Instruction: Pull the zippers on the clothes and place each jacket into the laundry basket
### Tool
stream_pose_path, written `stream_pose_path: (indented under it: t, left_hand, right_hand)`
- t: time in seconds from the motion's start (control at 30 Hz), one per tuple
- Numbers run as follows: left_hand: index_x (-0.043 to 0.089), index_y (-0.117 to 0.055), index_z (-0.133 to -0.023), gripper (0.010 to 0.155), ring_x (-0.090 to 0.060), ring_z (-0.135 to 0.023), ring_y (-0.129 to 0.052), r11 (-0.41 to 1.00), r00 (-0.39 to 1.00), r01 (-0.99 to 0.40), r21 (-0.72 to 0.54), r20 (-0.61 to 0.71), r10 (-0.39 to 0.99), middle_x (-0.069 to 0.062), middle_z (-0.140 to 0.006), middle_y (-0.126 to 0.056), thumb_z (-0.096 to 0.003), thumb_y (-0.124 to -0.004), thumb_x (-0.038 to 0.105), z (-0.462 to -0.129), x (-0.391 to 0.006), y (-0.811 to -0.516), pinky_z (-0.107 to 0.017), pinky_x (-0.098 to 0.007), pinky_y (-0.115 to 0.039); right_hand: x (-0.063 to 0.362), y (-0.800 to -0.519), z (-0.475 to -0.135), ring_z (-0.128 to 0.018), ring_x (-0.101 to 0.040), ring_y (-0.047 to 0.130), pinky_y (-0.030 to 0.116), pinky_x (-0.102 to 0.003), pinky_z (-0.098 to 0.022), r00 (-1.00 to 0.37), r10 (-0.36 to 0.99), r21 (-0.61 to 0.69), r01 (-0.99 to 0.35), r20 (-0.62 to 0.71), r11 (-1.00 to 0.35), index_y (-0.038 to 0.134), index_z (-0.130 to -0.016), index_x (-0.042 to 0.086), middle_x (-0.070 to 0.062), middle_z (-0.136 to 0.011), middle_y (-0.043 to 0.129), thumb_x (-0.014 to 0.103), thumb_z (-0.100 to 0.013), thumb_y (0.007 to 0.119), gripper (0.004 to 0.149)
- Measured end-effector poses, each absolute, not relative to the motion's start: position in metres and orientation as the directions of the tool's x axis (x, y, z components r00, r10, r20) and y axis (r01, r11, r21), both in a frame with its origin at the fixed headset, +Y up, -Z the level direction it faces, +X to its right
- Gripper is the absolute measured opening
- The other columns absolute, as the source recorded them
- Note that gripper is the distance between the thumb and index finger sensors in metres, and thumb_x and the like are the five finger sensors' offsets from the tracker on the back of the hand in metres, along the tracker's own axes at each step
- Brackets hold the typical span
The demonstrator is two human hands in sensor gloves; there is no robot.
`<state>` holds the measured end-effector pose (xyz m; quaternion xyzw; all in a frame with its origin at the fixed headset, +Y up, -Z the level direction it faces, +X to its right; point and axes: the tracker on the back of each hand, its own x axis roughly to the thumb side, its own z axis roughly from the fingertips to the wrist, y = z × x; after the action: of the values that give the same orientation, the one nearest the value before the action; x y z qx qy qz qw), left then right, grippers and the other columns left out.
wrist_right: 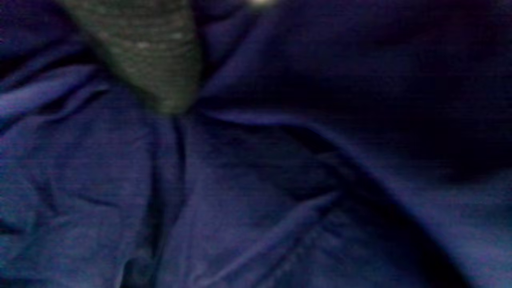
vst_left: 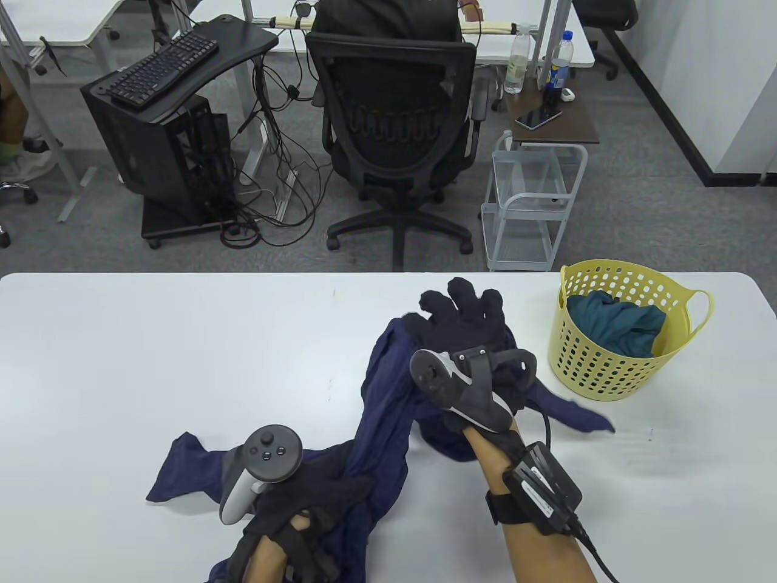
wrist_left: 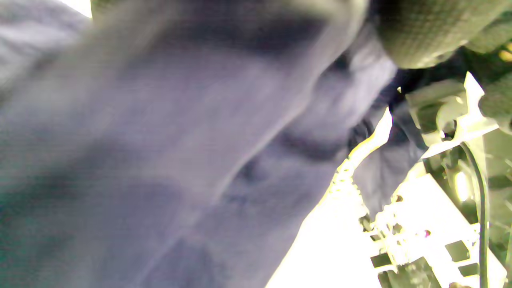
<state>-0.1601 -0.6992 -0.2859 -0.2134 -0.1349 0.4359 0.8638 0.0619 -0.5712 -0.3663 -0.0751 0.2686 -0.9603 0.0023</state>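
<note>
1. The dark navy thin-fabric jacket [vst_left: 388, 395] lies crumpled on my white table [vst_left: 152, 346], bunched in a ridge from the near edge up toward the middle, with one loose end trailing left and another reaching right toward the basket.
2. My right hand [vst_left: 467, 328] sits on the far end of the jacket; its black-gloved fingers [vst_left: 461, 297] are spread and only lightly bent above the cloth. Whether the thumb pinches fabric underneath, I cannot tell.
3. My left hand [vst_left: 303, 504] is buried in the near part of the jacket, and its fingers look gathered into the fabric, so it holds the cloth there.
4. The yellow perforated plastic laundry basket [vst_left: 613, 358] stands just right of the jacket, with a teal garment [vst_left: 613, 325] already inside it.
5. Only the table view shows the basket and the jacket's whole spread.
6. The right wrist view fills with purple-blue folds and one gloved fingertip [wrist_right: 156, 60] touching them.
7. The left wrist view is blurred: grey-blue cloth close up, bright table beyond.
</note>
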Motion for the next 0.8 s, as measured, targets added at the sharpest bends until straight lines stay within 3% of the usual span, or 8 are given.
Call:
stream_pose_path:
  t: [0.07,0.13,0.3,0.4,0.5,0.6,0.67,0.8]
  left_hand:
    - [0.033,-0.049,-0.11,0.083,-0.038,-0.09,-0.08,0.55,0.644,-0.626,-0.553,0.031,0.764,-0.003,-0.11,-0.072,-0.0396,-0.073,0.071,-0.287,-0.16,-0.707,-0.061,-0.059,-0.069]
    - [0.035,-0.046,-0.111,0.082,-0.042,-0.098,-0.069,0.582,0.721,-0.562,-0.588,-0.002,0.693,-0.005,-0.115,-0.064,-0.0411,-0.066,0.074,-0.289,-0.167,-0.713,-0.065,-0.062,-0.062]
    - [0.037,-0.063,-0.106,0.066,-0.043,-0.099,-0.066,0.714,0.824,-0.539,-0.446,-0.104,0.557,-0.003,-0.112,-0.07,-0.0455,-0.066,0.063,-0.294,-0.186,-0.714,-0.066,-0.064,-0.058]
    - [0.041,-0.069,-0.101,0.057,-0.043,-0.104,-0.058,0.813,0.889,-0.454,-0.364,-0.127,0.44,0.002,-0.112,-0.071,-0.0464,-0.069,0.056,-0.296,-0.19,-0.713,-0.068,-0.065,-0.054]
    - [0.047,-0.072,-0.097,0.052,-0.041,-0.108,-0.048,0.898,0.949,-0.313,-0.309,-0.067,0.308,0.007,-0.115,-0.067,-0.0451,-0.074,0.051,-0.301,-0.185,-0.718,-0.071,-0.065,-0.05]
    - [0.059,-0.064,-0.096,0.055,-0.035,-0.111,-0.024,0.922,0.982,-0.122,-0.368,0.092,0.166,0.014,-0.122,-0.045,-0.0431,-0.079,0.05,-0.307,-0.17,-0.733,-0.075,-0.064,-0.037]
    - [0.063,-0.057,-0.096,0.06,-0.034,-0.11,-0.013,0.905,0.976,-0.059,-0.421,0.165,0.14,0.015,-0.123,-0.031,-0.0422,-0.079,0.051,-0.31,-0.161,-0.745,-0.076,-0.063,-0.032]
    - [0.066,-0.042,-0.098,0.066,-0.033,-0.106,0.001,0.828,0.972,-0.057,-0.557,0.157,0.172,0.014,-0.121,-0.012,-0.0416,-0.076,0.055,-0.314,-0.148,-0.775,-0.076,-0.062,-0.021]
  right_hand:
    - [0.065,-0.599,-0.377,-0.112,-0.041,0.029,0.034,-0.068,-0.076,-0.997,-0.083,-0.329,0.079,-0.003,-0.941,0.046,-0.109,0.04,0.005,-0.122,0.04,0.046,-0.044,0.09,0.079]
    - [0.074,-0.63,-0.382,-0.111,-0.043,0.027,0.035,-0.069,-0.076,-0.996,-0.069,-0.125,0.075,-0.049,-0.989,0.041,-0.111,0.036,0.003,-0.123,0.035,0.049,-0.044,0.088,0.083]
    - [0.097,-0.657,-0.363,-0.109,-0.044,0.042,0.043,-0.067,-0.075,-0.998,0.043,-0.122,-0.037,-0.043,-0.992,0.056,-0.108,0.033,0.001,-0.12,0.05,0.05,-0.044,0.088,0.073]
    - [0.103,-0.662,-0.343,-0.104,-0.043,0.061,0.051,-0.064,-0.073,-0.996,0.091,-0.083,-0.092,0.015,-0.992,0.077,-0.097,0.037,0.004,-0.11,0.075,0.048,-0.045,0.088,0.054]
    - [0.096,-0.68,-0.315,-0.102,-0.042,0.067,0.052,-0.065,-0.072,-0.982,0.148,0.026,-0.146,0.117,-0.989,0.086,-0.089,0.039,0.007,-0.103,0.085,0.05,-0.045,0.089,0.046]
    - [0.078,-0.709,-0.289,-0.104,-0.042,0.063,0.05,-0.065,-0.072,-0.962,0.137,0.136,-0.107,0.236,-0.985,0.093,-0.082,0.041,0.008,-0.103,0.086,0.055,-0.043,0.088,0.042]
    - [0.067,-0.726,-0.28,-0.106,-0.043,0.058,0.048,-0.066,-0.073,-0.953,0.119,0.167,-0.074,0.28,-0.983,0.089,-0.087,0.042,0.007,-0.108,0.079,0.059,-0.042,0.087,0.048]
    - [0.049,-0.758,-0.274,-0.109,-0.045,0.037,0.042,-0.066,-0.075,-0.946,0.066,0.217,0.005,0.318,-0.976,0.055,-0.11,0.04,0.001,-0.122,0.05,0.068,-0.041,0.081,0.079]
